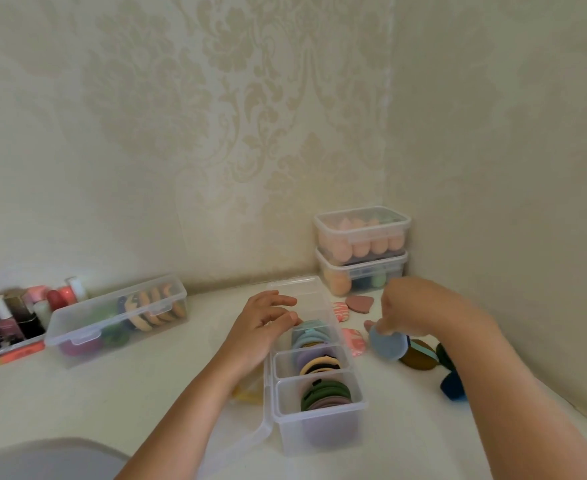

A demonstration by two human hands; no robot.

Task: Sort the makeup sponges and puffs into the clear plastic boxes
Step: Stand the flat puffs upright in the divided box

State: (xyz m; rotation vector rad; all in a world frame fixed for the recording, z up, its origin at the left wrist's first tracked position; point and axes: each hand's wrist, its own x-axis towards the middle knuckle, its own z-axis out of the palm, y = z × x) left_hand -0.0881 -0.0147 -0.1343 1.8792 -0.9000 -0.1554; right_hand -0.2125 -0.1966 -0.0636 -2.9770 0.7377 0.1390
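Note:
A long clear divided box stands open in the middle, with round puffs standing on edge in its compartments. My left hand rests on the box's far left rim, fingers relaxed over the pale blue puffs. My right hand pinches a round blue puff just right of the box, above the table. Loose puffs lie to the right: pink patterned ones, a mauve one, a brown one and dark blue ones.
Two lidded clear boxes of egg-shaped sponges are stacked in the back corner. Another closed clear box with puffs sits at the left, next to a tray of nail polish bottles. A grey rounded edge shows bottom left.

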